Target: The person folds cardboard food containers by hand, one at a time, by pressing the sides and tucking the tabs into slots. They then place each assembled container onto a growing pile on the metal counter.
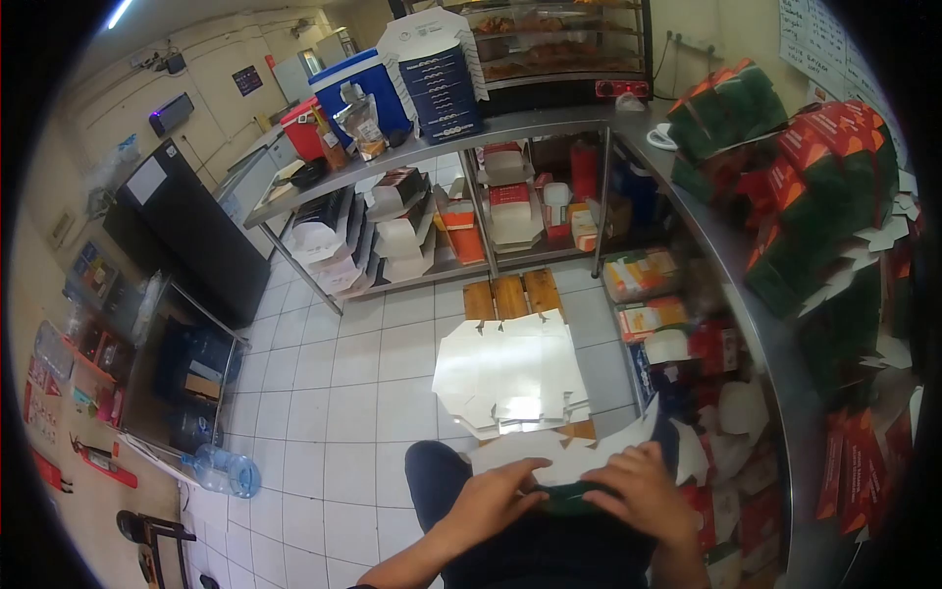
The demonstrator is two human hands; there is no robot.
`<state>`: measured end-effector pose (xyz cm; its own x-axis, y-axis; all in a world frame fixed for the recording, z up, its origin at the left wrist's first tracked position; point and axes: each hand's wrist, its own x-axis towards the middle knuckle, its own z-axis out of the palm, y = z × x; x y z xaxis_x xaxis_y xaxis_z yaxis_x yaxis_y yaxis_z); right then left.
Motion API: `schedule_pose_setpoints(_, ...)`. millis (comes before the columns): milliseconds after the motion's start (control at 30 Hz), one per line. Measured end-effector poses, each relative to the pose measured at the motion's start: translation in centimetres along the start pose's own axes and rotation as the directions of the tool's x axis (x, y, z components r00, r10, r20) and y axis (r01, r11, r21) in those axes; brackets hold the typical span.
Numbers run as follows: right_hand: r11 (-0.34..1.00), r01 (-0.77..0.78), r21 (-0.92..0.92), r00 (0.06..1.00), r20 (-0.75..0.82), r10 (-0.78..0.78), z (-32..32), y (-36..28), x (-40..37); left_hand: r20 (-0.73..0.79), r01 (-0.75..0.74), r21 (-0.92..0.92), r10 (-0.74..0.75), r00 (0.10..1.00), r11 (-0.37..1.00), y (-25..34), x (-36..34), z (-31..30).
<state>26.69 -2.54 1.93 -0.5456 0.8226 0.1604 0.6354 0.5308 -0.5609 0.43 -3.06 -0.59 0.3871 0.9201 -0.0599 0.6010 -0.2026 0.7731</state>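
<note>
A flat white cardboard box blank (pixel 569 454) lies on my lap at the bottom of the head view. My left hand (pixel 496 496) presses on its lower left part, fingers curled over the card. My right hand (pixel 643 489) grips its right side, with a dark green printed face showing between the two hands. Just beyond my knees, a stack of unfolded white box blanks (pixel 510 373) rests on a low wooden bench (pixel 510 293).
Steel shelves (pixel 432 157) at the back hold folded white and red boxes; a blue cooler (pixel 358 83) stands on top. Stacked red and green cartons (pixel 814 196) line the counter on the right. A water jug (pixel 228 471) lies on the tiled floor at left.
</note>
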Motion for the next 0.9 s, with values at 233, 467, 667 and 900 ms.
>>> schedule_pose_setpoints(233,0.969,0.141,0.204,0.99,-0.024,-0.139,3.3,-0.1,0.7,0.196,-0.157,0.151,0.126,0.972,0.976,1.4,0.3,-0.5)
schedule_pose_setpoints(467,0.929,-0.029,0.368,0.74,-0.618,0.268,6.0,-0.3,2.8,-0.131,-0.311,0.463,0.411,0.902,0.83,2.2,0.0,-0.3)
schedule_pose_setpoints(667,-0.389,0.202,0.899,0.568,0.216,0.794,10.5,8.0,0.0,-0.109,-0.327,0.494,0.43,0.896,0.806,0.6,-0.7,0.8)
schedule_pose_setpoints(900,0.745,0.169,0.645,0.906,-0.399,0.14,9.4,2.6,-0.5,0.258,0.241,-0.966,-0.283,0.924,-0.093,-2.4,1.0,3.8)
